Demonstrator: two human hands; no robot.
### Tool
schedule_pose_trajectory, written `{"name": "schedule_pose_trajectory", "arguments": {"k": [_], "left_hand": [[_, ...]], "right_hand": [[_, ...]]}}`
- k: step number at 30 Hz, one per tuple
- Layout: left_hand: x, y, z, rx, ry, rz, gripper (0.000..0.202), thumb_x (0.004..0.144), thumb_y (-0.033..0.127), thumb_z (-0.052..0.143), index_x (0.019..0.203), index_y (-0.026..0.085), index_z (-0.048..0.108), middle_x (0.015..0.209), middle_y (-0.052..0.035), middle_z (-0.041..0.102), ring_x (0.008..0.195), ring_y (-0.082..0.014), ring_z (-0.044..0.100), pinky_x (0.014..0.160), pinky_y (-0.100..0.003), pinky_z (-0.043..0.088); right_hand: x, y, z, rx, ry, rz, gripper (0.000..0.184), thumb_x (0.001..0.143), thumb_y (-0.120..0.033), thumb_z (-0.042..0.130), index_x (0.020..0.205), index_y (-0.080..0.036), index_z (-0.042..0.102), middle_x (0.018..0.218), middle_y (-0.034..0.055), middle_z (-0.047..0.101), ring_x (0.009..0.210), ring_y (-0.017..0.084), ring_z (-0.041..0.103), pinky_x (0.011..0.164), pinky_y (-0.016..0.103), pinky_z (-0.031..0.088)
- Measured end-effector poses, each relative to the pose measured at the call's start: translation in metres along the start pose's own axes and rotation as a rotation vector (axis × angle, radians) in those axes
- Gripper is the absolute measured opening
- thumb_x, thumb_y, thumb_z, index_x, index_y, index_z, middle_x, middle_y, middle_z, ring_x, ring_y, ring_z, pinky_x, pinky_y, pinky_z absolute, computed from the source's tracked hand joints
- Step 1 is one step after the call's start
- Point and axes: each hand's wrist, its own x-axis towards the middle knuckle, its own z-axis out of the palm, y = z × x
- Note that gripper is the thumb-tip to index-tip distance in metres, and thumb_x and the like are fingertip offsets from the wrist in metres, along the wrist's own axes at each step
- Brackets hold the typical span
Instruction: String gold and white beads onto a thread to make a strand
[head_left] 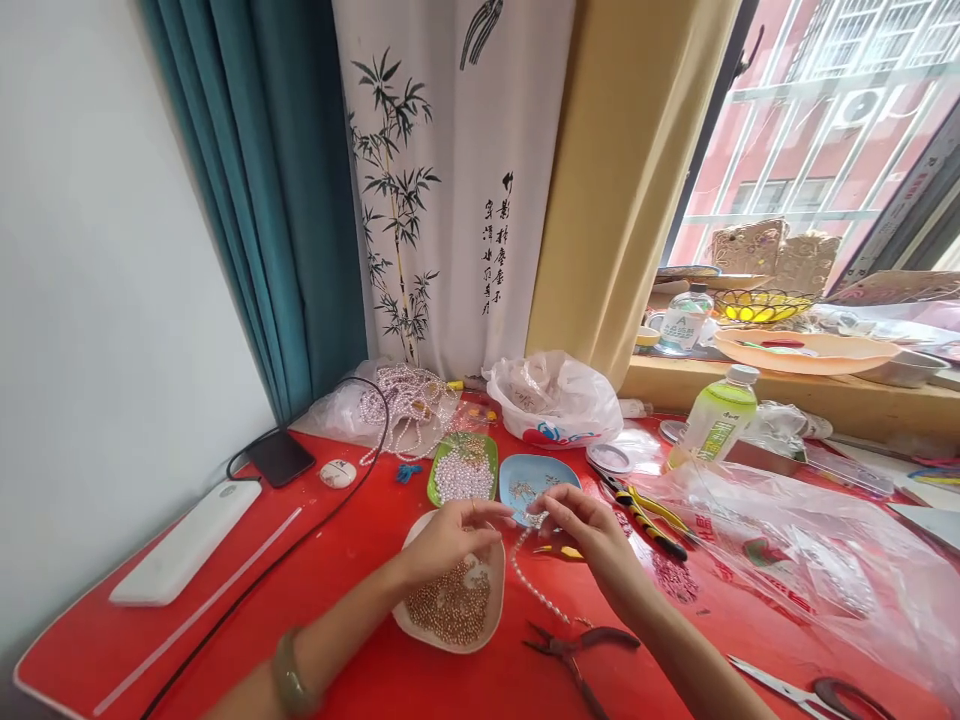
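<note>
Fingers of left hand (450,540) and right hand (589,535) both pinch the far end of the pearl strand (536,592), which trails toward the person, slanting right

Head camera looks forward and down, close over the red table (352,575).

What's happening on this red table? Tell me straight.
A person is handling beads with bare hands. The right hand pinches the upper end of a pearl strand, which trails down onto the red table. The left hand, fingertips pinched, meets that same end. Whether it grips the strand or a loose bead is too small to tell. It hovers over a dish of gold beads. A green dish of white pearls, a blue dish and pliers lie close by.
</note>
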Motion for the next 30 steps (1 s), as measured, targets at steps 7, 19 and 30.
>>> {"name": "schedule_pose_trajectory", "arguments": {"k": [7, 19, 30], "left_hand": [[-0.007, -0.016, -0.049, 0.131, 0.198, 0.041, 0.024, 0.07, 0.03, 0.052, 0.083, 0.012, 0.062, 0.076, -0.0065, 0.065, 0.058, -0.0114, 0.052, 0.055, -0.023, 0.039], [-0.021, -0.028, -0.067, 0.117, 0.361, 0.124, 0.024, 0.07, 0.033, 0.052, 0.081, 0.015, 0.062, 0.075, -0.0048, 0.065, 0.06, -0.0125, 0.052, 0.061, -0.025, 0.041], [-0.025, -0.036, -0.059, 0.181, 0.344, 0.029, 0.026, 0.071, 0.036, 0.052, 0.086, 0.016, 0.061, 0.081, -0.0057, 0.066, 0.069, -0.0152, 0.057, 0.061, -0.023, 0.043]], "right_hand": [[-0.009, 0.027, -0.01, -0.021, 0.118, 0.015, 0.029, 0.069, -0.046, 0.054, 0.066, -0.017, 0.054, 0.067, 0.0023, 0.06, 0.06, 0.013, 0.055, 0.052, 0.023, 0.042], [-0.012, 0.046, -0.019, -0.064, 0.29, -0.009, 0.028, 0.069, -0.046, 0.055, 0.071, -0.018, 0.056, 0.073, 0.0054, 0.062, 0.071, 0.019, 0.059, 0.059, 0.027, 0.045], [-0.021, 0.047, 0.002, 0.028, 0.175, 0.064, 0.025, 0.072, -0.043, 0.053, 0.069, -0.018, 0.054, 0.07, 0.004, 0.061, 0.066, 0.016, 0.056, 0.055, 0.024, 0.043]]}}
